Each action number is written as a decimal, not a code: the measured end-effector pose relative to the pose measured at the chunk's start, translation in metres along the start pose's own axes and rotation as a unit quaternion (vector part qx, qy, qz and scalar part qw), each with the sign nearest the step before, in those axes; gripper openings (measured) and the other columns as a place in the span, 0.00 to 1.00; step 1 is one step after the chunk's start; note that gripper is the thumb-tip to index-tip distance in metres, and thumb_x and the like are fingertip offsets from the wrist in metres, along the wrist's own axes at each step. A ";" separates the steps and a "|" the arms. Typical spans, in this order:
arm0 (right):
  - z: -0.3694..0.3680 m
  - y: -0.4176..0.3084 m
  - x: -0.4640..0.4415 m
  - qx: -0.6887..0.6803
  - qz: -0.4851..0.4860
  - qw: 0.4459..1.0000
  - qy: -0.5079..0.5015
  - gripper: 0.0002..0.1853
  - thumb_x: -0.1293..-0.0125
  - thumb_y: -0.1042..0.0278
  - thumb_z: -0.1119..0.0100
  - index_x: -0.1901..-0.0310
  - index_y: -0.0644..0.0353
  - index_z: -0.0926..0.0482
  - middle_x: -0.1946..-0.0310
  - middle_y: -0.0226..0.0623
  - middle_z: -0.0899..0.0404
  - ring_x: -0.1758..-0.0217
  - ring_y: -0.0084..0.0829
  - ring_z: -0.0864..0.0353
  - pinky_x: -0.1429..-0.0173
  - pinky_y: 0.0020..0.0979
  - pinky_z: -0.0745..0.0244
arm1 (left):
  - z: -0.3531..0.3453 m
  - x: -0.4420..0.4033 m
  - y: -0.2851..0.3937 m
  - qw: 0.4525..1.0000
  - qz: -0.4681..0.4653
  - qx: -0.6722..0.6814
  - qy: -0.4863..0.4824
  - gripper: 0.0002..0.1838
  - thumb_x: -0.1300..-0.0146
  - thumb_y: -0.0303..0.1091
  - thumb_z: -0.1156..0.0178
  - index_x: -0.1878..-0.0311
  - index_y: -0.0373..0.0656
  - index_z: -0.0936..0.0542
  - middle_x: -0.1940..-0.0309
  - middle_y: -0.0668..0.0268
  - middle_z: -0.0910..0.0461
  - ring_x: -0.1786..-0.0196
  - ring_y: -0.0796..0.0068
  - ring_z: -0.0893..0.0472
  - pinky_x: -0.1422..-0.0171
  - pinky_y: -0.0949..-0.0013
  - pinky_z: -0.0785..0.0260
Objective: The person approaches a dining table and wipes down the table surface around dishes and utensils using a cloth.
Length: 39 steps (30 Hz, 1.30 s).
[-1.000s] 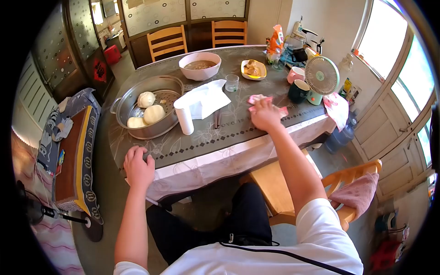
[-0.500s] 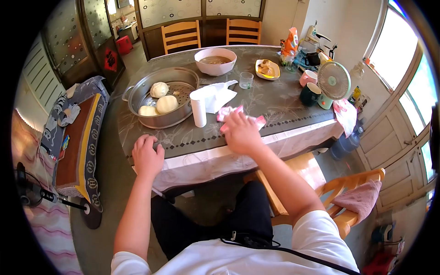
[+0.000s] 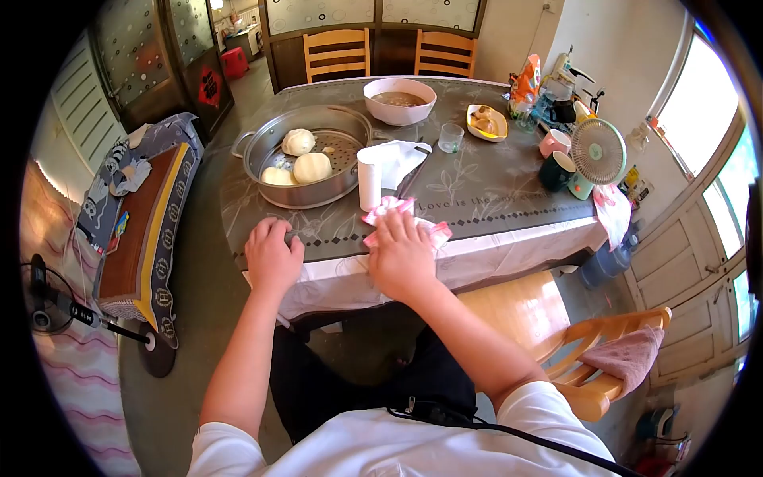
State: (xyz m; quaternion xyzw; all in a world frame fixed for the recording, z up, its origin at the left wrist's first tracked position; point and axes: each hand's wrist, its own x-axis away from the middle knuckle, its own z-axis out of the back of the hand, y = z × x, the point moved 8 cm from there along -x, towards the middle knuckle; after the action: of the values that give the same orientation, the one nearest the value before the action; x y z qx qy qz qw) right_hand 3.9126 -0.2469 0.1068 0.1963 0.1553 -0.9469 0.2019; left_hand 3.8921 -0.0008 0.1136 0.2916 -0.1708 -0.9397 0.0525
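My right hand (image 3: 401, 256) presses a pink and white cloth (image 3: 437, 232) against the tabletop, its fingers stretched over it. The cloth lies bunched near the front edge, just below an upright white roll (image 3: 369, 184) with a loose white sheet (image 3: 400, 165) beside it. On the front left edge rests my left hand (image 3: 272, 256), fingers curled. A small dark thing shows by its thumb, and I cannot make out what it is. Behind that hand stands a wide metal steamer pan (image 3: 306, 197) with several pale buns (image 3: 312, 168) in it.
The patterned table (image 3: 469, 187) also bears a pink bowl (image 3: 400, 111) of brownish liquid, a glass (image 3: 451, 138), a yellow-edged dish (image 3: 494, 127), mugs (image 3: 556, 171) and a small fan (image 3: 598, 151). A wooden chair (image 3: 517, 314) stands at the right, against the front side.
My right hand has slid the cloth leftward across the table, closer to the white roll. My left hand stays at the edge. The whole view has shifted slightly.
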 end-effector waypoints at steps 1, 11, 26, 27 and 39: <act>-0.002 -0.008 0.002 -0.012 0.019 1.000 0.022 0.31 0.28 0.56 0.48 0.29 0.66 0.23 0.24 0.53 0.29 0.18 0.56 0.35 0.18 0.60 0.40 | 0.000 0.000 -0.001 1.000 -0.002 0.001 0.001 0.12 0.37 0.35 0.32 0.51 0.46 0.16 0.41 0.62 0.20 0.34 0.54 0.23 0.29 0.49 0.32; 0.017 0.055 0.002 0.035 0.060 0.997 -0.015 0.28 0.24 0.54 0.50 0.28 0.58 0.23 0.23 0.49 0.28 0.20 0.52 0.30 0.20 0.59 0.36 | -0.002 0.000 -0.007 1.000 -0.001 0.017 -0.002 0.12 0.37 0.35 0.32 0.51 0.45 0.15 0.40 0.60 0.19 0.33 0.53 0.23 0.29 0.49 0.32; 0.050 0.157 0.027 0.085 -0.133 0.987 0.023 0.28 0.22 0.52 0.52 0.27 0.56 0.24 0.23 0.50 0.29 0.18 0.52 0.33 0.18 0.56 0.40 | -0.009 -0.002 -0.012 1.000 0.005 0.010 -0.017 0.12 0.37 0.35 0.32 0.51 0.46 0.16 0.38 0.59 0.19 0.33 0.51 0.23 0.28 0.49 0.33; 0.054 0.168 0.032 0.081 -0.138 0.987 0.019 0.28 0.22 0.52 0.52 0.27 0.55 0.23 0.23 0.49 0.29 0.18 0.51 0.34 0.17 0.55 0.40 | -0.009 -0.002 -0.013 1.000 0.001 0.012 -0.016 0.12 0.37 0.35 0.32 0.51 0.45 0.16 0.38 0.59 0.19 0.33 0.51 0.23 0.28 0.49 0.32; 0.109 0.478 0.087 0.158 -0.335 0.923 0.105 0.32 0.17 0.46 0.58 0.21 0.56 0.31 0.16 0.50 0.41 0.12 0.53 0.46 0.10 0.53 0.57 | -0.009 -0.003 -0.010 1.000 -0.013 0.006 -0.018 0.12 0.36 0.33 0.33 0.51 0.43 0.17 0.38 0.56 0.19 0.33 0.48 0.23 0.26 0.49 0.33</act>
State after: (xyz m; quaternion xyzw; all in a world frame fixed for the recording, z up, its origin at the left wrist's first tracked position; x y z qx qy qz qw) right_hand 4.0174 -0.7314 0.0618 0.2608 0.0804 -0.9453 -0.1787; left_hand 3.8999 0.0071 0.1049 0.2770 -0.1733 -0.9445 0.0358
